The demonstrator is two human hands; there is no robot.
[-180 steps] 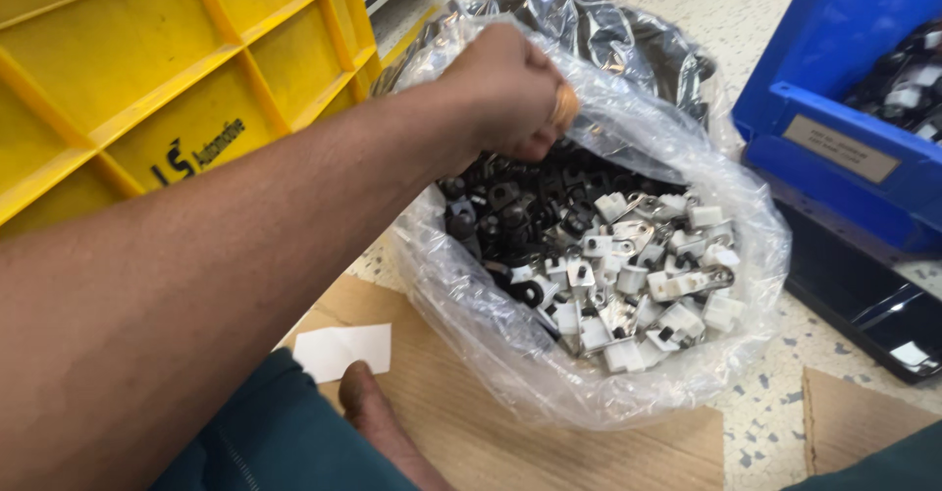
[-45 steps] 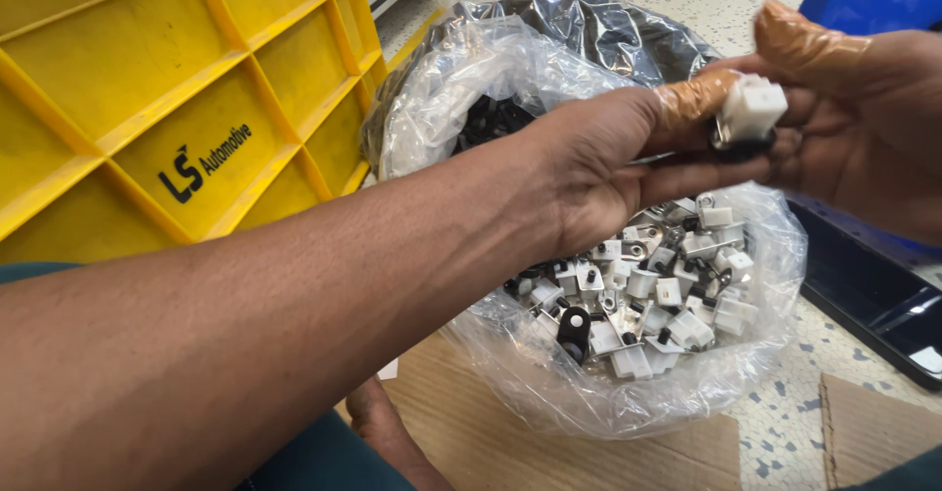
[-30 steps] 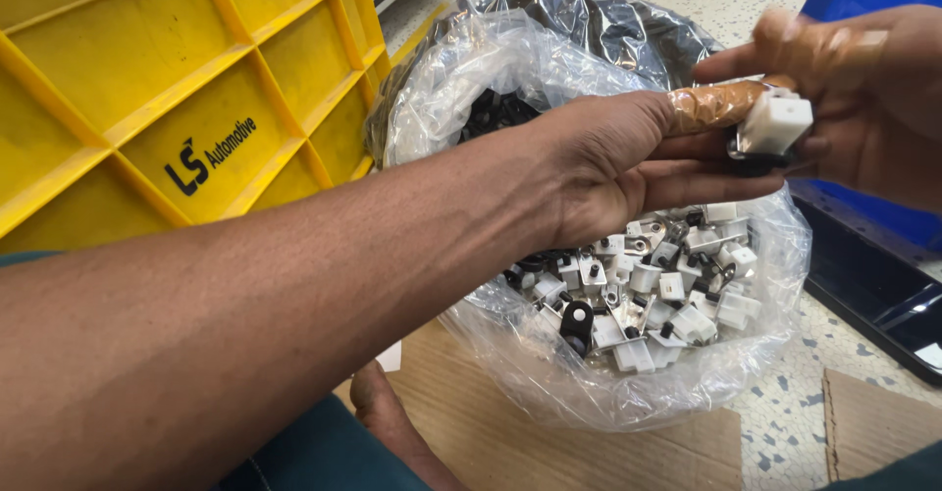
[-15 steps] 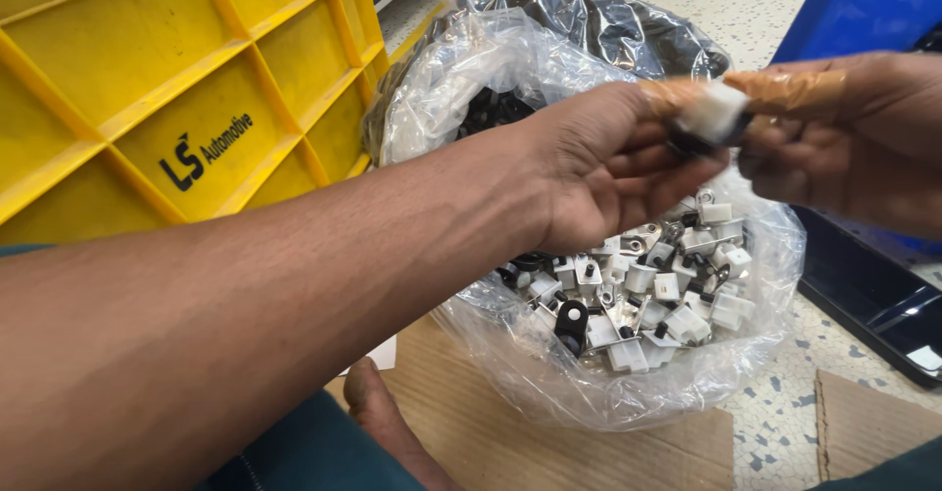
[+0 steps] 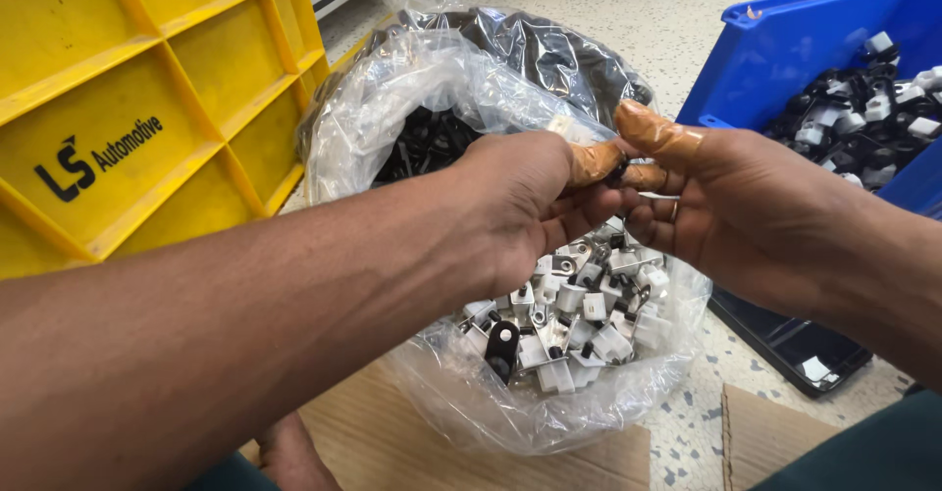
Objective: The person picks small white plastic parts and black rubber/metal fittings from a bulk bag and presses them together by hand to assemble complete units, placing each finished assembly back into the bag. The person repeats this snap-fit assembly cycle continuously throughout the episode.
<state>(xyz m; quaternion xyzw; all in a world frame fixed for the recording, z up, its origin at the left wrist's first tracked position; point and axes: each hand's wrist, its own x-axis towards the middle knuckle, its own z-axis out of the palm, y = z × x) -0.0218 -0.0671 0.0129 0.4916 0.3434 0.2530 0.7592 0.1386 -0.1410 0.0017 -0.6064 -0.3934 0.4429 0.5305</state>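
- Both hands meet right above the clear plastic bag (image 5: 510,393), which I'll use as the landmark for everything here.
- The left hand (image 5: 520,206) reaches in from the left, over the bag's open mouth, its fingers (image 5: 589,162) pressed together at the tips and wrapped in tan tape.
- The right hand (image 5: 736,206) comes in from the right side of the bag, its taped thumb and fingers closed toward the left hand's tips.
- Pinched between the two sets of fingertips is a small part (image 5: 620,170), dark where it shows; most of it is hidden by the fingers, so its shape cannot be told.
- That part sits above the bag, over the pile and not touching it.
- Inside the bag lies a heap of small white and black plastic parts (image 5: 569,314), white ones toward the near side, black ones (image 5: 432,143) at the far side under the plastic.
- Behind the bag, touching it, sits a second bag of dark glossy plastic (image 5: 549,54).
- Left of the bag stands a yellow crate (image 5: 147,79), its ribbed wall just beside the plastic.
- Right of the bag is a blue bin (image 5: 785,50) holding more white and black pieces (image 5: 863,108).
- Under the bag, a brown cardboard sheet (image 5: 392,442) lies on a speckled floor (image 5: 687,30).
- Near the right side of the bag, below the blue bin, a flat black tray (image 5: 795,349) lies on the floor.
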